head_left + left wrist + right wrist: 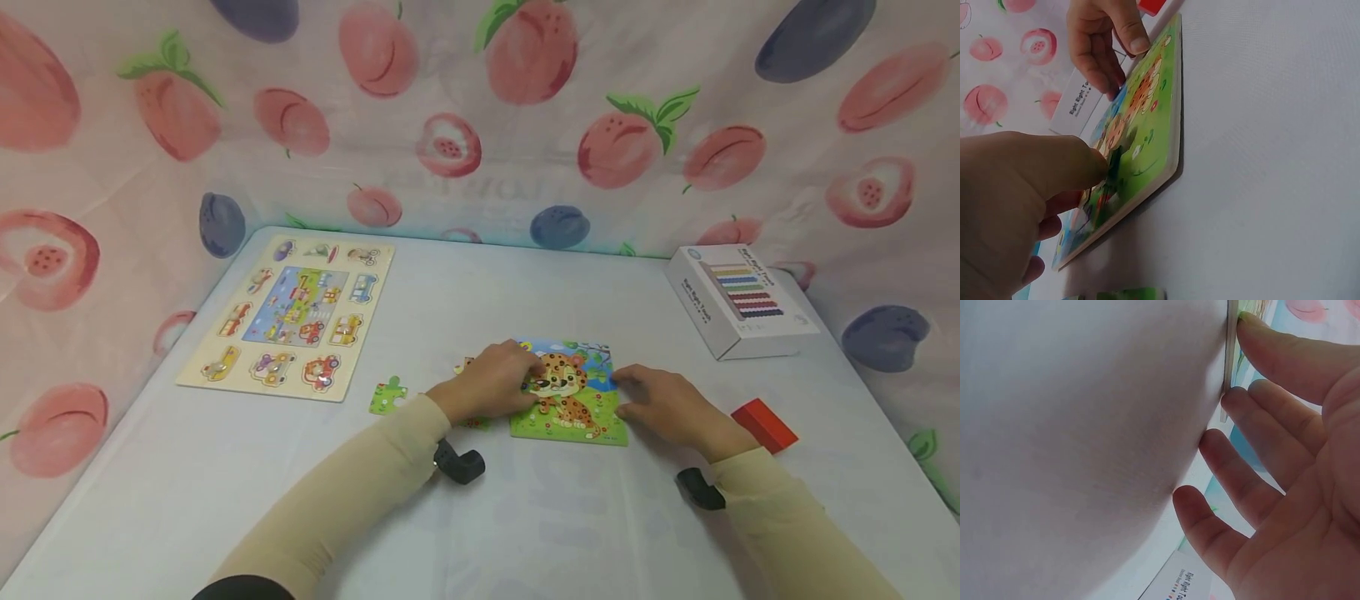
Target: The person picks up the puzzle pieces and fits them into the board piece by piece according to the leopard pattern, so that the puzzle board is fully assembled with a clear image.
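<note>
A jigsaw puzzle board (pixel 573 425) with a leopard picture lies at the middle of the white table. Over its left part, my left hand (pixel 491 383) pinches a small puzzle piece (pixel 1113 164) between thumb and fingers; the piece shows a dark green edge and is mostly hidden. My right hand (pixel 663 404) rests at the board's right edge, thumb and fingertips against it, the other fingers loosely spread in the right wrist view. Left of the board lies a loose green puzzle piece (pixel 388 396). More pieces (pixel 476 423) show partly behind my left wrist.
A wooden vehicle puzzle (pixel 367 325) lies at the back left. To the back right stands a white box (pixel 738 333) with coloured rows on it. Beside my right wrist is a red block (pixel 765 425). Fruit-print cloth (pixel 450 75) hangs behind the table.
</note>
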Available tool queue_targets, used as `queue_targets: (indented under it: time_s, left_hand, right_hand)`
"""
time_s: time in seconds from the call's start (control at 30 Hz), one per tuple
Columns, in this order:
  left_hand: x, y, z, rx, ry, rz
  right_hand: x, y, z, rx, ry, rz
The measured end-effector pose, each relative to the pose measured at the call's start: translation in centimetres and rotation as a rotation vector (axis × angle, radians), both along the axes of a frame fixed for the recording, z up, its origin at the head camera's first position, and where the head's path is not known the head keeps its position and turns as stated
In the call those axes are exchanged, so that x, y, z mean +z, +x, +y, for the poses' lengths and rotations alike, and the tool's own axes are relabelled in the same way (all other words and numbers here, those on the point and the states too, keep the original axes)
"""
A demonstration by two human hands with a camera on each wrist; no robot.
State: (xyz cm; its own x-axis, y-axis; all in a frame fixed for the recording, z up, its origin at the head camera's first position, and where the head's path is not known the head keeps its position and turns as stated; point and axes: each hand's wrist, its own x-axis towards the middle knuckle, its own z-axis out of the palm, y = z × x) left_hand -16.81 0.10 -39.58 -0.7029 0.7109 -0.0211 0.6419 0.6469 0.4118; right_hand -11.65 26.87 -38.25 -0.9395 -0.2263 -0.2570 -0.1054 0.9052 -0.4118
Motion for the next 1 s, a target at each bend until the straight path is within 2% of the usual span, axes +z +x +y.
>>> queue_targets:
  time_s: [0.2,0.43,0.6,1.0]
  left_hand:
    - [0.0,0.1,0.5,-0.02,-0.004,0.028]
    - [0.0,0.2,1.4,-0.015,-0.007,0.005]
    - [-0.2,0.2,2.0,-0.021,-0.007,0.032]
    - [-0.5,0.5,2.7,0.02,-0.004,0.065]
  right_hand:
    - [0.0,0.1,0.0,0.006,0.007,0.009]
    - [0.0,0.0,0.1,0.012,0.008,0.011]
    - [-0.1,-0.1,0.1,0.012,0.015,0.01]
    - [0.0,0.0,0.1,0.031,0.003,0.03]
